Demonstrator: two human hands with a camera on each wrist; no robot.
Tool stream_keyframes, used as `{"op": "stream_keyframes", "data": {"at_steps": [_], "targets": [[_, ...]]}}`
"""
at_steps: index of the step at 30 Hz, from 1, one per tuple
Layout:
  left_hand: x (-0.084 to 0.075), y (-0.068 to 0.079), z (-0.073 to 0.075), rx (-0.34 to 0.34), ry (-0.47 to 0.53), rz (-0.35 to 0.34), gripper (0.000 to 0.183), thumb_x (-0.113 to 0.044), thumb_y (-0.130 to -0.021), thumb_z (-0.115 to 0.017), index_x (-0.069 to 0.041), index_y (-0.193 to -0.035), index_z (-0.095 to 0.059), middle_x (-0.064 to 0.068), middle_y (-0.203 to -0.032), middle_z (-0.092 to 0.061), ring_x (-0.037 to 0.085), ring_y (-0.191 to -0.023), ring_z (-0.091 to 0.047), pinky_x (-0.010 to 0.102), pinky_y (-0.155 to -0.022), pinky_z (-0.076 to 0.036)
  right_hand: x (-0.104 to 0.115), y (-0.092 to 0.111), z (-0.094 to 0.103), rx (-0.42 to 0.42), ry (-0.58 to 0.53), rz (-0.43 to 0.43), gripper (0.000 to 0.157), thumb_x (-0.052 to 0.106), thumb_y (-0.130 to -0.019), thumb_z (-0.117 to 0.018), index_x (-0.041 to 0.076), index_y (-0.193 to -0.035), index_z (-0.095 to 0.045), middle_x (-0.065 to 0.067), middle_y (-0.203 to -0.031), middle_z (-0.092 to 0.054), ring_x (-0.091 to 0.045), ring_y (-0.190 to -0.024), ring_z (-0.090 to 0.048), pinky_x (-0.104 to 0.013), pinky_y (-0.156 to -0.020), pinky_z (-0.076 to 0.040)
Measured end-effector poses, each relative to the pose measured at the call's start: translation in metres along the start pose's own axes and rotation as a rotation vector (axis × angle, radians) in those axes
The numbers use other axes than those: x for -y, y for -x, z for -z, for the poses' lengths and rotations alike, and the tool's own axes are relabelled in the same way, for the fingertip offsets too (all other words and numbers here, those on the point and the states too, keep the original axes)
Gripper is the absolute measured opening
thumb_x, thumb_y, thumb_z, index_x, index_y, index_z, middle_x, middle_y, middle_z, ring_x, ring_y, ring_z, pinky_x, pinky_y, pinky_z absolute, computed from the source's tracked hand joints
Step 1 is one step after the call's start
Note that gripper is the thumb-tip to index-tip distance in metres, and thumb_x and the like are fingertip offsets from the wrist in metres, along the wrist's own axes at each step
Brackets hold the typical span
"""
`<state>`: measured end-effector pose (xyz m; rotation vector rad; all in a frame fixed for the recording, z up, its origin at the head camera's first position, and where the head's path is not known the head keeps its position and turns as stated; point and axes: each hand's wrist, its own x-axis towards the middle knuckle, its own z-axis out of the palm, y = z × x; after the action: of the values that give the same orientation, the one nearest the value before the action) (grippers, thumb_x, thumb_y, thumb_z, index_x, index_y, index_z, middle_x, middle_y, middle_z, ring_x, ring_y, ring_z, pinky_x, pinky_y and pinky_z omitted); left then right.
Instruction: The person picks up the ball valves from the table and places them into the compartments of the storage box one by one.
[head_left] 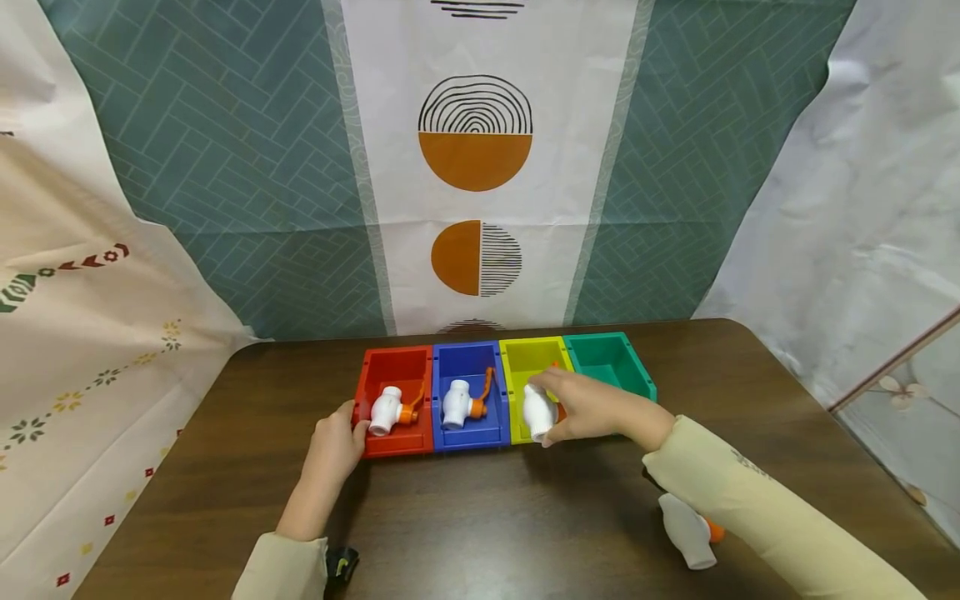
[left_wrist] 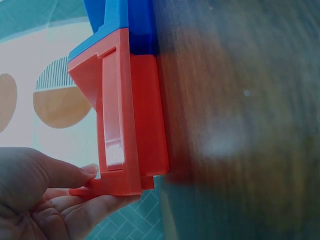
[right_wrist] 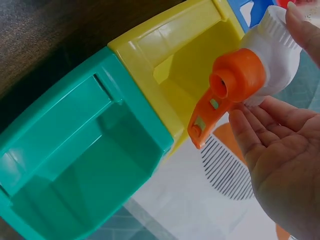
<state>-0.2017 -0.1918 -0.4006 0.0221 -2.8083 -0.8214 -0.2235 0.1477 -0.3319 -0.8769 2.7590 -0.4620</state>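
Note:
My right hand (head_left: 592,407) grips a white ball valve (head_left: 538,412) by its two ends, over the yellow bin (head_left: 517,367). Its orange lever handle (right_wrist: 205,117) points away from the palm in the right wrist view. With thumb and fingers, my left hand (head_left: 330,446) pinches the left side wall of the red bin (head_left: 393,445). One white valve (head_left: 386,411) with an orange handle lies in the red bin, and a similar valve (head_left: 455,405) lies in the blue bin (head_left: 471,439).
A green bin (head_left: 645,379) joins the row at its right end; its inside shows bare. Another white valve (head_left: 686,531) lies on the brown table (head_left: 465,525) at the right, partly hidden by my right sleeve (head_left: 750,492). Patterned cloth (head_left: 480,250) hangs behind the table.

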Motion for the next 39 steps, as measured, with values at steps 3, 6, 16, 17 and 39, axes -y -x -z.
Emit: {"op": "stream_keyframes", "data": {"at_steps": [3,6,16,17,39], "targets": [[0.0,0.0,0.0,-0.006,0.001,-0.003,0.036,-0.004,-0.084,-0.059,0.014,-0.115,-0.052,0.032,-0.103,-0.061,0.041,-0.082,-0.062,0.055,-0.08,-0.05,-0.001,-0.004,0.0,-0.007,-0.01,0.0,0.074,0.03,-0.07,-0.079,0.001,-0.129,-0.046,-0.01,-0.12,-0.054,-0.022,-0.101,-0.05,-0.035,-0.087,-0.05],[0.001,0.0,0.0,-0.013,0.01,-0.009,0.035,-0.004,-0.084,-0.059,0.013,-0.114,-0.053,0.032,-0.102,-0.061,0.041,-0.081,-0.062,0.055,-0.079,-0.05,-0.003,-0.009,-0.001,-0.011,-0.033,-0.002,0.072,0.03,-0.07,-0.079,0.0,-0.127,-0.048,-0.009,-0.113,-0.054,-0.02,-0.095,-0.049,-0.03,-0.078,-0.05],[-0.001,-0.001,-0.002,-0.008,0.015,-0.023,0.035,-0.005,-0.085,-0.058,0.013,-0.114,-0.052,0.032,-0.101,-0.062,0.04,-0.08,-0.062,0.054,-0.078,-0.051,-0.015,-0.019,-0.004,-0.023,-0.081,-0.054,0.071,0.03,-0.071,-0.078,0.001,-0.127,-0.047,-0.011,-0.117,-0.053,-0.02,-0.095,-0.049,-0.03,-0.077,-0.051],[-0.001,-0.001,-0.002,-0.007,0.016,-0.025,0.035,-0.005,-0.085,-0.058,0.013,-0.114,-0.052,0.032,-0.101,-0.062,0.039,-0.079,-0.062,0.054,-0.078,-0.051,-0.016,-0.02,-0.005,-0.024,-0.082,-0.06,0.071,0.03,-0.071,-0.078,0.001,-0.127,-0.047,-0.011,-0.117,-0.053,-0.02,-0.095,-0.049,-0.031,-0.077,-0.052],[0.002,-0.001,0.0,0.001,0.012,-0.021,0.036,-0.004,-0.086,-0.057,0.014,-0.116,-0.051,0.033,-0.103,-0.061,0.041,-0.083,-0.062,0.054,-0.078,-0.05,-0.021,-0.037,-0.013,-0.043,-0.056,-0.093,0.07,0.029,-0.073,-0.076,-0.002,-0.127,-0.045,-0.015,-0.115,-0.052,-0.021,-0.09,-0.05,-0.032,-0.074,-0.052]]}}
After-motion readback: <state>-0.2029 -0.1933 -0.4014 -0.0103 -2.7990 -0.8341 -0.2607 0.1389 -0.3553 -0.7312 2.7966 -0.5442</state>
